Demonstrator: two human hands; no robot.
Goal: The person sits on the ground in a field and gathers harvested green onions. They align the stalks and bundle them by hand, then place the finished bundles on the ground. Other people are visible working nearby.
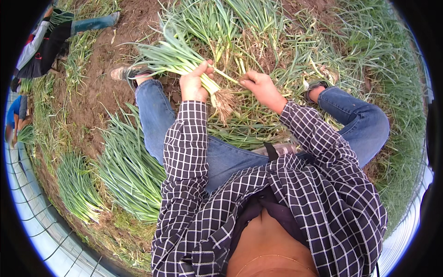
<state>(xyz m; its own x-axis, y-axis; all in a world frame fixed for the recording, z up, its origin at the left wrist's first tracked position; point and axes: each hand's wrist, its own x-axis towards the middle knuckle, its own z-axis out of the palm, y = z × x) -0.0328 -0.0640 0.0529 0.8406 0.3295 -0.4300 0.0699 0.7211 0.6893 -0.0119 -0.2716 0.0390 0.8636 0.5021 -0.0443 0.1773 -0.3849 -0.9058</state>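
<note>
My left hand (196,81) is closed around a bunch of green onions (180,59), its leaves pointing to the upper left and its brown roots hanging at the lower right. A single green onion stalk (225,74) slants from beside that bunch to my right hand (259,86), whose fingertips pinch its lower end. Between my shins, onion leaves and dry trimmings (242,130) cover the ground. More green onions (207,24) lie beyond my hands.
At my left side lie a large pile of green onions (131,169) and a smaller bundle (78,187). Bare soil (90,100) stretches beyond. Two other people (45,48) are at the far left, one lower down in blue (14,112). Tall grass-like leaves (398,86) stand at the right.
</note>
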